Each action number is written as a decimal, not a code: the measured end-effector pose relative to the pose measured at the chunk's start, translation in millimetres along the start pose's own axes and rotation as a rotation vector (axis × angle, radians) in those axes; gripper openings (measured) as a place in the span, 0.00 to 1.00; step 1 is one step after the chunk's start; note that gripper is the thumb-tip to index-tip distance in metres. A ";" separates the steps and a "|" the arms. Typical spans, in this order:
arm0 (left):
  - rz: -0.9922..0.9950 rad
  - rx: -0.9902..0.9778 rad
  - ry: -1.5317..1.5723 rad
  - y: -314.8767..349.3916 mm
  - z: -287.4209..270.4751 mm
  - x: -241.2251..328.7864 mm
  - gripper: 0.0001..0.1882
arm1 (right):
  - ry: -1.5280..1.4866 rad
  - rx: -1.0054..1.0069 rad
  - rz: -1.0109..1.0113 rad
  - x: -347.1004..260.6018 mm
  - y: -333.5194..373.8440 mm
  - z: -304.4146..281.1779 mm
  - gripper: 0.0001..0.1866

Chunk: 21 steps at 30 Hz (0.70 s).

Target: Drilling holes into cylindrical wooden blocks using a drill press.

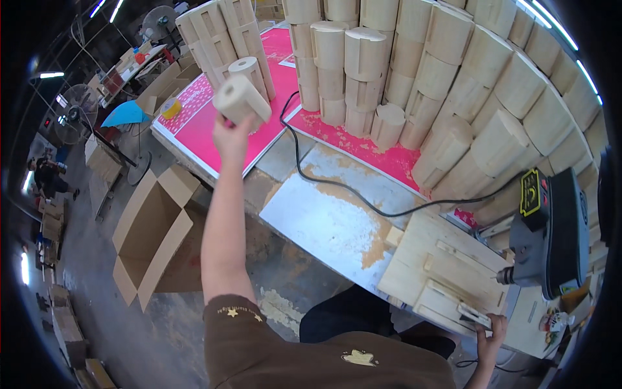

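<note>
**While the left hand holds up a wood block, the right hand is at the drill board**

With the left arm stretched out, the wood block [241,100] is up over the pink sheet [206,141], just beside the left group of stacked blocks [214,40]; can't tell if it touches them. It's round-sided, with a hole in the end and a step cut into its side. Left hand [232,135]: fingers wrapped round the low end, gripping it; fingertips mostly hidden. Right hand [494,330]: fingers bent at the end of a wood strip [475,315] on the board [414,256], under the drill [551,240]; can't tell if they pinch it or only rest there.

Handling, my guess: stiff, fairly light, one-hand job. Bare wood should grip okay, though any dust, like the sawdust [376,251] nearby, could make it slick. Not very fragile, but cut edges may chip if knocked. Best hold is round the body near mid-length, thumb opposite fingers; the step could give a good catch. Black cord [363,202] crosses the bench.
</note>
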<state>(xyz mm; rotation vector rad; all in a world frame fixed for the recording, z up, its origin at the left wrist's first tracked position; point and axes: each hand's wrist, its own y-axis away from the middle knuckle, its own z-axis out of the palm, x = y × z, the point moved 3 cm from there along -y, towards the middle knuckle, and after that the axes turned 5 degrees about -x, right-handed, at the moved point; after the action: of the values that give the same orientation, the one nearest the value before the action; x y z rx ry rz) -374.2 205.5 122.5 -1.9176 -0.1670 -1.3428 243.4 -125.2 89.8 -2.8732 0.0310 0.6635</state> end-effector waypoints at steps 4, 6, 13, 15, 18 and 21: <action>0.081 0.074 -0.195 -99.4 7.7 0.6 0.35 | 0.004 0.018 0.015 11.0 7.1 3.5 0.21; 0.041 0.110 -0.310 -136.3 13.4 -3.9 0.36 | 0.005 0.020 0.061 11.0 7.3 4.5 0.20; 0.017 0.129 -0.576 -191.1 51.8 -27.0 0.35 | 0.066 0.008 0.117 4.8 6.9 4.5 0.18; 0.010 0.149 -0.561 -193.4 50.8 -29.0 0.35 | 0.059 0.011 0.128 4.3 4.8 5.8 0.18; -0.046 0.169 -0.577 -199.5 46.0 -35.2 0.37 | 0.068 0.019 0.134 6.9 7.0 6.9 0.19; -0.109 0.135 -0.607 -203.1 51.7 -45.7 0.40 | 0.092 0.022 0.146 1.9 9.5 4.5 0.20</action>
<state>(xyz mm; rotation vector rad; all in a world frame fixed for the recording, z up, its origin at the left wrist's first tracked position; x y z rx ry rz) -458.6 393.8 180.8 -2.1663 -0.6502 -0.7516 242.6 -133.7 83.3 -2.8985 0.2620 0.5510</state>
